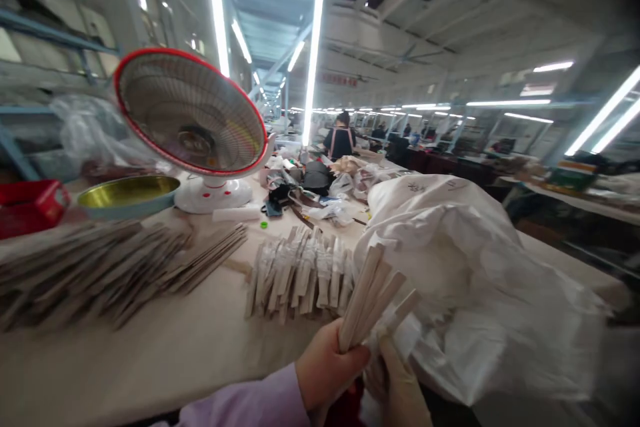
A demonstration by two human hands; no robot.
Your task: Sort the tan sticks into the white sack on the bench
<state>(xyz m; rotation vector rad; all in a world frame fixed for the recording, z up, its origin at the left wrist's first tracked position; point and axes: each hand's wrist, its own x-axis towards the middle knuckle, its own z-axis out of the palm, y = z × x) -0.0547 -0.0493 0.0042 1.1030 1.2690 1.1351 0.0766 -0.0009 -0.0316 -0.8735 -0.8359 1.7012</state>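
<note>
My left hand (327, 361) is closed around a fanned bunch of flat beige strips (367, 293), tilted up and to the right above the table's front edge. Against the lower part of that bunch, my right hand (404, 383) is closed, thumb and fingers around the strips and some whitish, see-through wrap. Its far fingers are partly hidden and a little blurred. Beyond my hands lies a row of similar strips in small bundles (303, 273), wrapped in clear plastic. Loose strips (95, 267) are spread over the table's left side, with a thinner group (210, 257) beside them.
A large white sack (450, 247) slumps over the table's right side. At the back left stand a red-rimmed round heater (193, 113), a basin (130, 195) and a red bin (30, 207). Mixed clutter (315, 180) fills the far table. A person (341, 137) is farther off.
</note>
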